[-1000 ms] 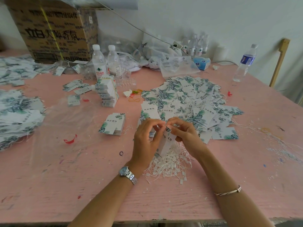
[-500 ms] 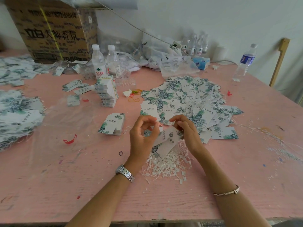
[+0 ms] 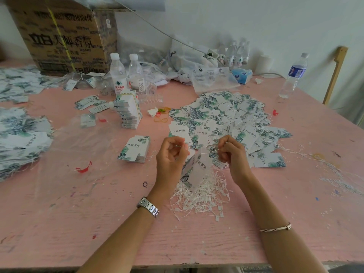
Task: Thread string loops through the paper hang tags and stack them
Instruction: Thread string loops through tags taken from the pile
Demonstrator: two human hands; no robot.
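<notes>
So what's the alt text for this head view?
Left hand and right hand pinch a thin white string, leaf-printed white paper hang tags hanging from it, above a heap of white string loops on a pink table.

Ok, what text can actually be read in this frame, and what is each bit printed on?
"伟宸服饰": printed on the hang tags.
"农夫山泉": label of the nearer water bottle.
"立白", then large characters that seem to read "大师香氛": side of the cardboard box.
Too blurred or small to read: the box's number line and small print, the print on the plastic bags, and the label of the blue-labelled bottle.
</notes>
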